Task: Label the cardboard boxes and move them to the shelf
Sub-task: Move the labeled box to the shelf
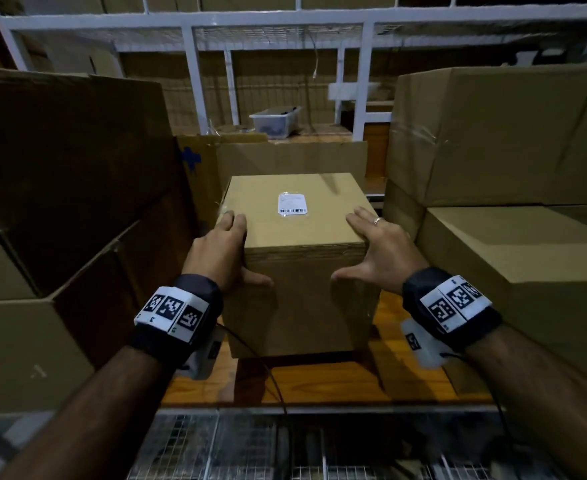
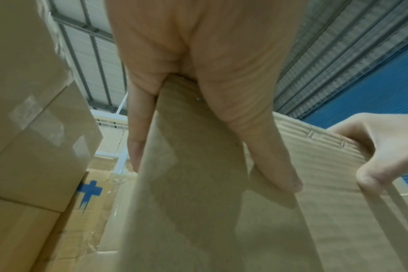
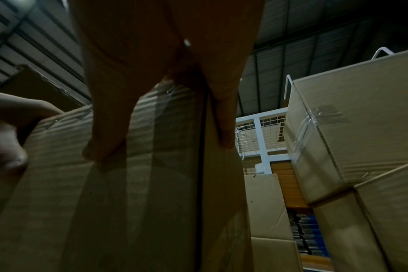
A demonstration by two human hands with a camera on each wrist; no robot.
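Head-view-only label; hands apparently gripping box

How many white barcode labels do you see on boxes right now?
1. The label lies on top of the small box held between the left hand and right hand. Other boxes' hidden faces may carry more.

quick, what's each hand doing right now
Left hand: grips the labelled cardboard box at its left corner.
Right hand: holds its right corner.
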